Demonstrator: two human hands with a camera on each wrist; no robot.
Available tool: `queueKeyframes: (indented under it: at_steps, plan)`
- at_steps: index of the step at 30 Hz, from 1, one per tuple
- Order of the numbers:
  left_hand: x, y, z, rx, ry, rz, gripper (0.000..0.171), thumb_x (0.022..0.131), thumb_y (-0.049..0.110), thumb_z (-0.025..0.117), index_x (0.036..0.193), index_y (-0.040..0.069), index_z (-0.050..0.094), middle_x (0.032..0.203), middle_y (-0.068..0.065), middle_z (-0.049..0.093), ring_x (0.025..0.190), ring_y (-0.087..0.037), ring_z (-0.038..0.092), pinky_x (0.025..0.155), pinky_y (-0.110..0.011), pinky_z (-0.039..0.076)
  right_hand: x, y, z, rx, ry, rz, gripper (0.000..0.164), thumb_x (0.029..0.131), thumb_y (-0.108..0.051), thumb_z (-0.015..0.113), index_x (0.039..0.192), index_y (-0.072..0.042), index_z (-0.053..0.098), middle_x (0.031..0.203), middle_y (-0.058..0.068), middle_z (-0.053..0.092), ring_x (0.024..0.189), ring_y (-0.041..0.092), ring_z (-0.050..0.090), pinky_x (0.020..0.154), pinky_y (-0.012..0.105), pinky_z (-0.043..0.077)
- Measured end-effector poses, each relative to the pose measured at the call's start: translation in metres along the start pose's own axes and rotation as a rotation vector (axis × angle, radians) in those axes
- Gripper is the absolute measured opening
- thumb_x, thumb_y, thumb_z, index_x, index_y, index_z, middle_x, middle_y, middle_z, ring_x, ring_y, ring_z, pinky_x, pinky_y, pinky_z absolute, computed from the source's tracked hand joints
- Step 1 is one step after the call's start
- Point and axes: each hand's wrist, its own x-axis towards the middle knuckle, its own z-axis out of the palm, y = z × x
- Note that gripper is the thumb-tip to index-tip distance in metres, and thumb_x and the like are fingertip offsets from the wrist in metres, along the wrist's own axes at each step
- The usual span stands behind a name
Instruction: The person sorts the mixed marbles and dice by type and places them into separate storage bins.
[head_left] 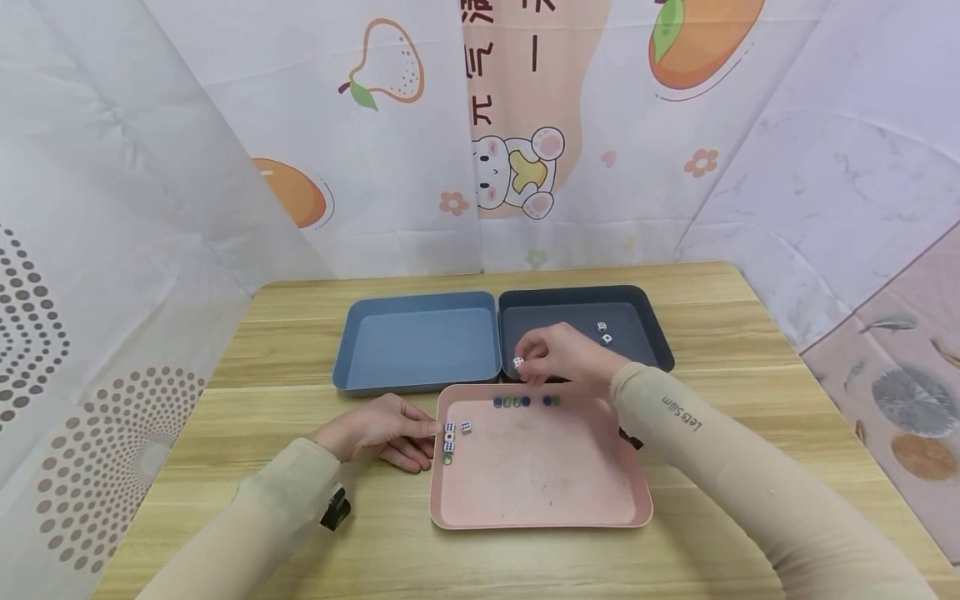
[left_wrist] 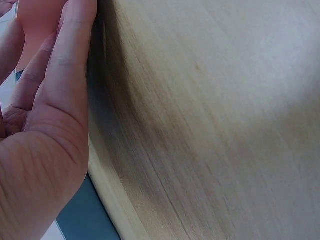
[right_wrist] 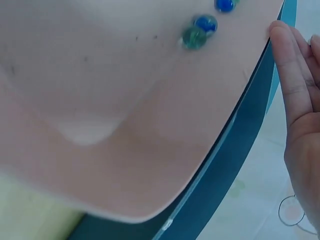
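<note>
My right hand [head_left: 558,354] pinches a white die [head_left: 518,362] between thumb and fingertips, above the near left corner of the dark navy tray [head_left: 660,346]. Two more dice [head_left: 604,333] lie in that tray. Below is a pink tray [head_left: 540,475]. Several dice [head_left: 449,437] stand in a column at its left side, with one loose die [head_left: 466,427] beside them and a green marble [head_left: 447,459] under the column. Blue and green marbles [head_left: 517,402] line its far side. My left hand [head_left: 386,429] touches the pink tray's left rim, its fingers relaxed.
A lighter blue tray [head_left: 423,342] stands behind the pink one, side by side with the navy tray. All three trays sit on a wooden table [head_left: 285,333]. Printed curtains [head_left: 405,167] hang behind the table and at both sides.
</note>
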Motion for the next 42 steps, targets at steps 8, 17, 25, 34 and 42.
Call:
queueKeyframes:
  at_steps: [8,17,25,34,42]
  plan:
    - [0.000,0.000,0.000,0.002,-0.006,0.000,0.037,0.086,0.027,0.068,0.109,-0.002,0.066,0.090,-0.020,0.067,0.078,-0.031,0.068,0.070,-0.044,0.056,0.002,0.006,-0.014,-0.034,0.037,0.007,0.032,0.088,-0.014,0.065,0.116,0.001,0.058,0.088,0.007,0.069,0.078,0.025,0.067,0.073,0.040,0.056]
    - [0.001,-0.001,-0.001,-0.008,-0.015,0.000,0.039,0.085,0.027,0.069,0.109,-0.003,0.065,0.090,-0.022,0.067,0.077,-0.031,0.068,0.071,-0.044,0.056,0.003,0.020,-0.027,-0.036,0.091,0.034,0.022,0.088,-0.014,0.065,0.107,-0.005,0.060,0.089,0.011,0.069,0.078,0.026,0.067,0.072,0.040,0.056]
    - [0.003,-0.003,-0.001,-0.008,-0.012,-0.002,0.036,0.085,0.027,0.069,0.108,-0.001,0.066,0.090,-0.021,0.067,0.078,-0.031,0.068,0.071,-0.045,0.056,0.004,0.034,-0.035,-0.034,0.132,0.041,0.016,0.088,-0.011,0.064,0.102,-0.005,0.060,0.088,0.011,0.069,0.076,0.024,0.068,0.070,0.038,0.056]
    - [0.004,-0.005,-0.003,-0.005,-0.013,0.003,0.035,0.085,0.027,0.068,0.105,-0.001,0.067,0.091,-0.022,0.067,0.077,-0.030,0.068,0.071,-0.045,0.055,0.001,0.045,-0.043,-0.081,0.191,0.085,0.017,0.090,-0.008,0.061,0.105,-0.001,0.060,0.087,0.010,0.069,0.075,0.021,0.067,0.068,0.034,0.057]
    - [0.003,-0.004,-0.002,-0.015,-0.013,0.000,0.036,0.085,0.027,0.069,0.107,-0.001,0.067,0.092,-0.023,0.067,0.078,-0.031,0.068,0.071,-0.045,0.055,0.000,0.054,-0.047,-0.113,0.232,0.126,0.013,0.089,-0.008,0.061,0.100,-0.001,0.061,0.083,0.010,0.069,0.072,0.021,0.067,0.064,0.032,0.057]
